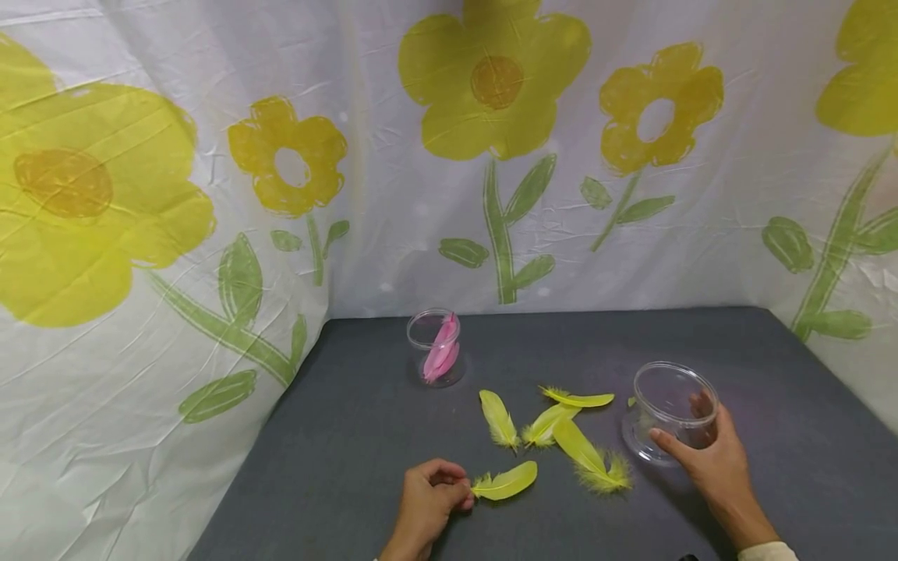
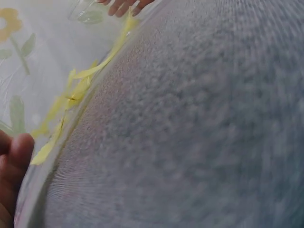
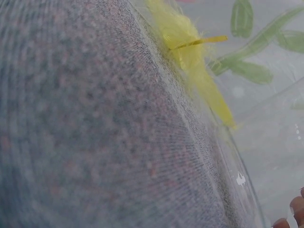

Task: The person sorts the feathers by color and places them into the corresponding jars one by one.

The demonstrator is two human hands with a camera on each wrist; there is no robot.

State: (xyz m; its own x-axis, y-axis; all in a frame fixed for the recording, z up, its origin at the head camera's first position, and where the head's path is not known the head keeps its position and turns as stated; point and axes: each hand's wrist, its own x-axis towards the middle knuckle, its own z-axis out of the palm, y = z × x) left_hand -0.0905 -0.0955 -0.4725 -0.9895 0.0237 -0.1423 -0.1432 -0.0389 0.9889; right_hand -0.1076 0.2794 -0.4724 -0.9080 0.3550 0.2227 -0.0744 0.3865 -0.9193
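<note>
My left hand (image 1: 429,497) pinches the quill end of a yellow feather (image 1: 507,481) at the near middle of the dark table. Several more yellow feathers (image 1: 578,448) lie loosely grouped beyond it, some overlapping. On the right, a clear wide-mouthed jar (image 1: 655,417) stands on the cloth with my right hand (image 1: 722,463) gripping its near right side, thumb and fingers around the wall. Part of a small yellow-green piece (image 1: 631,401) shows at the jar's left edge. The right wrist view catches a fluffy yellow feather (image 3: 190,59) close up beside the jar.
A smaller clear jar (image 1: 415,354) holding pink feathers (image 1: 442,354) stands toward the back, left of centre. Dark grey cloth (image 1: 337,436) covers the table. White flower-print sheeting (image 1: 393,234) hangs behind it and along both sides.
</note>
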